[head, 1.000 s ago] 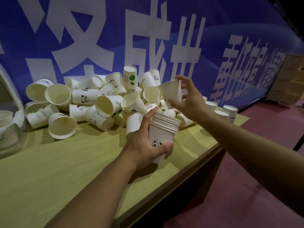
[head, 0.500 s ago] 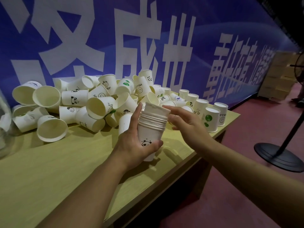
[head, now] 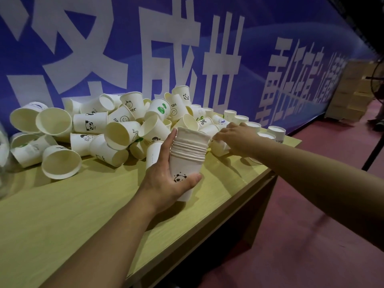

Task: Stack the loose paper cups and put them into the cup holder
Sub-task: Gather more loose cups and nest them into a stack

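A second ago the right hand was raised above the pile with a single paper cup in its grip; half a second ago that cup had gone onto the top of the stack of paper cups and the hand was beside the stack's rim. Now the hand has moved right and down to the table, its fingers on a loose paper cup lying on its side.
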Demonstrator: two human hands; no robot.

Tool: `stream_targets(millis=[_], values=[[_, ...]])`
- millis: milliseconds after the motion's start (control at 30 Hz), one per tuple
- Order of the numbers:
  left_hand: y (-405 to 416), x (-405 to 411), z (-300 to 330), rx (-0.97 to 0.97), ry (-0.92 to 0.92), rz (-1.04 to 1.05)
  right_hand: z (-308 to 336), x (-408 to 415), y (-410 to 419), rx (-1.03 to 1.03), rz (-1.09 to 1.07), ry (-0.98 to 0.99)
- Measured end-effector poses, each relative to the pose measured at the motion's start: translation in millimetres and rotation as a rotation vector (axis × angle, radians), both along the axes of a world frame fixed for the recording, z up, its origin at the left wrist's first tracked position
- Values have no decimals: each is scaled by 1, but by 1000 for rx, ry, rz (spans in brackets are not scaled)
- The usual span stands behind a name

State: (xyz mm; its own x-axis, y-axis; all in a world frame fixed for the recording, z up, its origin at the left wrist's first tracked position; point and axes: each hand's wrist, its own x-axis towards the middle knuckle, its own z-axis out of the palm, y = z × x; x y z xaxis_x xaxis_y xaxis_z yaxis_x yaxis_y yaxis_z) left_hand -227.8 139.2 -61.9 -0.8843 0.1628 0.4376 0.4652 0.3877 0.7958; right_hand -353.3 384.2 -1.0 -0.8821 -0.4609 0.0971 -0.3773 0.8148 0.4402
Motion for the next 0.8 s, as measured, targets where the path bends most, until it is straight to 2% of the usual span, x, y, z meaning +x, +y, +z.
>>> stream_targets(millis=[100,200,400,600,700,800], values=[[0,1,0,-11,-6,-1,2,-5,0,28,52,-21],[0,1,-1,-15,-4,-12,5,2,-5,-98,69,-59],[2,2,-1,-38,15,-12,17,39,-19,-776,100,-127],[0,2,-1,-34,-7,-46,18,58,-22,-1255,240,-7],[1,3,-1,-50,-15,-62,21,73,-32,-1646,295,-151],[2,3,-1,-61,-12,-66,18,88,-44,-1821,356,-269]])
